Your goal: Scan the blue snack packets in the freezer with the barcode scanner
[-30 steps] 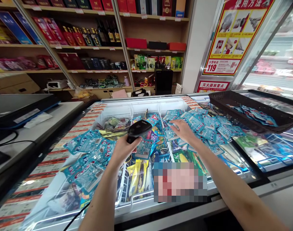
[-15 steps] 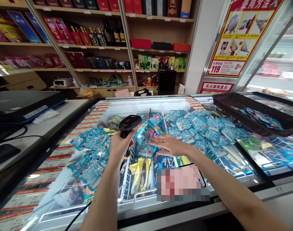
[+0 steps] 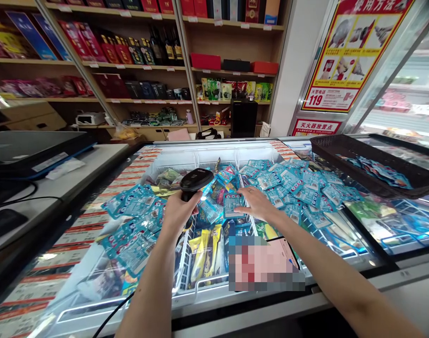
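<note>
My left hand [image 3: 177,212] is closed round the grip of a black barcode scanner [image 3: 196,180], its head pointing right over the open chest freezer [image 3: 200,152]. My right hand [image 3: 257,203] pinches a blue packet [image 3: 231,204] and holds it upright just in front of the scanner. Several more blue packets [image 3: 299,188] are heaped to the right over the freezer, and another pile of blue packets [image 3: 136,220] lies on the left glass lid.
A phone [image 3: 270,263] lies on the freezer's front edge below my right arm. A black mesh basket [image 3: 362,164] with a few packets sits at the right. A counter with a monitor [image 3: 34,150] is at left; stocked shelves [image 3: 129,70] stand behind.
My right hand drew back from the heap on the right, passed left across the freezer, and now holds one blue packet up before the scanner. My left hand kept the scanner, shifting slightly.
</note>
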A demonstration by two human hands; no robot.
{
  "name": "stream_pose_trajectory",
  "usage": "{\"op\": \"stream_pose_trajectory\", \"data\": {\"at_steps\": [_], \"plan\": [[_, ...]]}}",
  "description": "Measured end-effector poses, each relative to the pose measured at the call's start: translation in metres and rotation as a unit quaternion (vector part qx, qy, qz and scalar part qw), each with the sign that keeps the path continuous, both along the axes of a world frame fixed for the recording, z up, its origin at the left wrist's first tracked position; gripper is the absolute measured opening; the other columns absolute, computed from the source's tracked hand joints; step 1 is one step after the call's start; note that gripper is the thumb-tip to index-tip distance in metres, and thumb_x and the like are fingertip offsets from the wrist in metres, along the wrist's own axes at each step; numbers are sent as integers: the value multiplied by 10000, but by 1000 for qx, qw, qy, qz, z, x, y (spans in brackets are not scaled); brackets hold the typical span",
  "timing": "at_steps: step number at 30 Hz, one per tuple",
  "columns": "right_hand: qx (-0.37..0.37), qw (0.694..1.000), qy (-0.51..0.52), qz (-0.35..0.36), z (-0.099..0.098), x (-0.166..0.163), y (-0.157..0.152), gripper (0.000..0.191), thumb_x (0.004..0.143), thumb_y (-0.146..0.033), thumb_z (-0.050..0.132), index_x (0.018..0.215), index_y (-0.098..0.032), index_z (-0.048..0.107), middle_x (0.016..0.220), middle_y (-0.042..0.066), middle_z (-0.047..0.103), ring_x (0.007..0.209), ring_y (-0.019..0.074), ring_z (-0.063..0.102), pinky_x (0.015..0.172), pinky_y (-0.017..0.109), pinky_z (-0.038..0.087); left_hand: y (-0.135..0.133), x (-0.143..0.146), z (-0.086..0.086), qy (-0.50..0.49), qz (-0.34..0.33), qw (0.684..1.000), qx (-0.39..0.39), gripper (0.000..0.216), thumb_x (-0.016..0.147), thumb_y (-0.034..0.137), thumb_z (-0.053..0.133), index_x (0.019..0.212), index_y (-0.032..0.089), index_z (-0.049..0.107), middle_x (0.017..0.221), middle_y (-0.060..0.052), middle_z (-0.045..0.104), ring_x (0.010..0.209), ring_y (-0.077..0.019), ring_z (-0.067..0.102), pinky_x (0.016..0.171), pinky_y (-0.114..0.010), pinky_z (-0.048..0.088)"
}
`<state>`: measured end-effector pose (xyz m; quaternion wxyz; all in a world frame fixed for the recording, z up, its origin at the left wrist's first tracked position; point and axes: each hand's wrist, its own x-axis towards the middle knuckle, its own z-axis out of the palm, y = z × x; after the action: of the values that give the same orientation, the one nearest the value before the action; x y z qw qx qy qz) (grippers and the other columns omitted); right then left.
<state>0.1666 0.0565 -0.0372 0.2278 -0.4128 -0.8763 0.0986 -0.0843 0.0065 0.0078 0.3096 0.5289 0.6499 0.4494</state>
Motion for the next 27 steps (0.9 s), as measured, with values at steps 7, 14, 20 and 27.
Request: {"op": "stream_pose_trajectory", "data": {"at_steps": [7, 14, 20, 27], "plan": [[-99, 988, 80, -89, 3, 5, 8, 740, 624, -472, 730, 1246, -185, 451, 884, 59, 609, 863, 247, 591, 737, 375, 453, -8, 13, 10, 39, -65, 997, -13, 345, 707, 492, 593, 711, 148, 581, 474, -6, 562, 440, -138, 524, 431, -218, 364], [-250, 865, 416, -125, 2, 22, 21, 390, 713, -504, 623, 911, -230, 430, 601, -51, 542, 521, 195, 615, 496, 339, 500, -13, 24, 14, 82, -158, 983, -47, 370, 698, 506, 610, 754, 141, 599, 498, -9, 587, 453, -152, 546, 448, -227, 367], [-192, 800, 549, -148, 6, 40, 31, 409, 698, -513, 643, 916, -244, 427, 532, -60, 556, 525, 215, 638, 458, 325, 512, -15, 33, 14, 100, -198, 974, -51, 353, 710, 503, 609, 716, 152, 579, 478, 4, 566, 444, -144, 528, 422, -219, 348], [-179, 786, 574, -146, 6, 44, 34, 412, 693, -507, 655, 919, -235, 443, 540, -59, 572, 525, 202, 642, 441, 299, 511, -17, 39, 16, 106, -214, 969, -66, 348, 713, 492, 611, 759, 148, 575, 505, 3, 583, 440, -136, 523, 433, -221, 362]]}}
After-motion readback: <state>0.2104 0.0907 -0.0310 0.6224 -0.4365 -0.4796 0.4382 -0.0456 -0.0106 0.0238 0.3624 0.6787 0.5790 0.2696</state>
